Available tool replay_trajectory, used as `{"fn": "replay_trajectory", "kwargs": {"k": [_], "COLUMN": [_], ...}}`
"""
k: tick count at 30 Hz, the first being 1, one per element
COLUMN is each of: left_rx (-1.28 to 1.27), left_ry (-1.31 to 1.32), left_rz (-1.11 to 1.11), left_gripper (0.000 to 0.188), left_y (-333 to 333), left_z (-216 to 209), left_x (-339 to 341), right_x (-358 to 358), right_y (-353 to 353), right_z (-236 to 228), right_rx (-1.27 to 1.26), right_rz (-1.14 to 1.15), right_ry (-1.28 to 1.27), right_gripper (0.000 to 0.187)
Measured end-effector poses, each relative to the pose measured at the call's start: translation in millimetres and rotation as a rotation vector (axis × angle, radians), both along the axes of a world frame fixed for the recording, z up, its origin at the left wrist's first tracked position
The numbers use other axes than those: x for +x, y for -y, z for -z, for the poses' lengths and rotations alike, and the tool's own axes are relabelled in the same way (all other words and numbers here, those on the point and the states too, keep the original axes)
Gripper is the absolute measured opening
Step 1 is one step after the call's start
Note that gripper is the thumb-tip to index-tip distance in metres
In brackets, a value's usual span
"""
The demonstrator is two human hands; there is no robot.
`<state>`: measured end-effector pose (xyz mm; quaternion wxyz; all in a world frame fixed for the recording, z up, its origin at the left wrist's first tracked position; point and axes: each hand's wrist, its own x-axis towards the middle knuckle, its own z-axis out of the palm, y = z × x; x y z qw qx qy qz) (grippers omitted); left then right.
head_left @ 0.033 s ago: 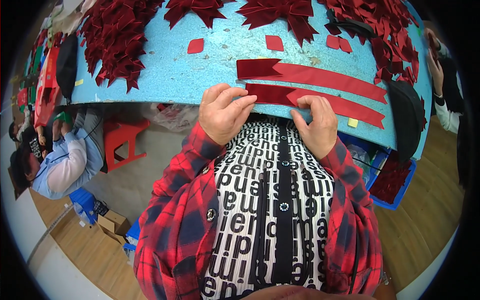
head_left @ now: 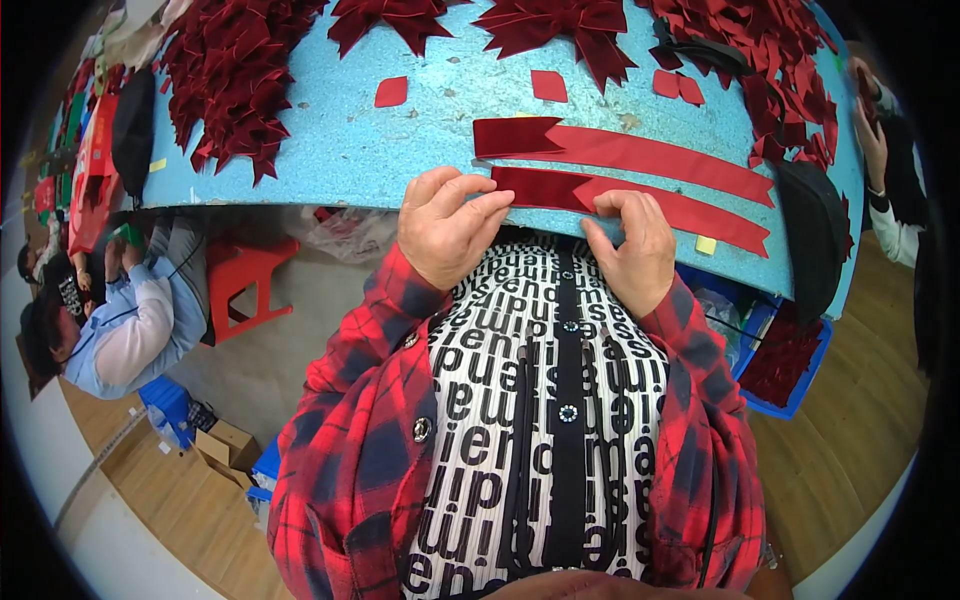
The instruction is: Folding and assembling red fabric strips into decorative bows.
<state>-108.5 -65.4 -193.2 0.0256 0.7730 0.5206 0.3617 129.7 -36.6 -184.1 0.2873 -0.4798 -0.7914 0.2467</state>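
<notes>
Two red ribbon strips lie side by side along the near edge of the blue table, each with its left end folded over to show dark velvet and a notched right end. My left hand (head_left: 450,228) is closed, with its thumb and fingertips pinching the folded left end of the nearer ribbon (head_left: 680,217). At the notched tip of that fold, the curled fingers of my right hand (head_left: 640,245) touch the ribbon, the thumb at its near edge. The farther ribbon (head_left: 665,162) lies just beyond, untouched.
Dark red velvet bows (head_left: 230,70) pile up at the far left, with more bows (head_left: 560,30) at the back and right. Small red fabric pieces (head_left: 549,86) dot the blue table (head_left: 330,140). A blue bin (head_left: 785,405) stands below right, a red stool (head_left: 250,285) left. Other people sit nearby.
</notes>
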Motion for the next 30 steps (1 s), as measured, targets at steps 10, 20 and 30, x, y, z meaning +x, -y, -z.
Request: {"fn": "replay_trajectory", "kwargs": {"k": [10, 20, 30], "left_rx": [0.005, 0.009, -0.014], "left_ry": [0.033, 0.037, 0.042], "left_rz": [0.002, 0.008, 0.031], "left_gripper": [0.026, 0.027, 0.028], "left_y": [1.1, 0.1, 3.8], "left_z": [2.8, 4.4, 9.5], "left_x": [-3.0, -3.3, -4.7], "right_x": [-4.1, -5.1, -9.8], "right_y": [-4.1, -5.0, -2.3], "right_z": [2.9, 3.2, 7.7], "right_rx": [0.022, -0.059, -0.126], "right_rz": [-0.029, 0.001, 0.069], "right_ry": [0.029, 0.010, -0.009], "right_gripper": [0.025, 0.022, 0.015]}}
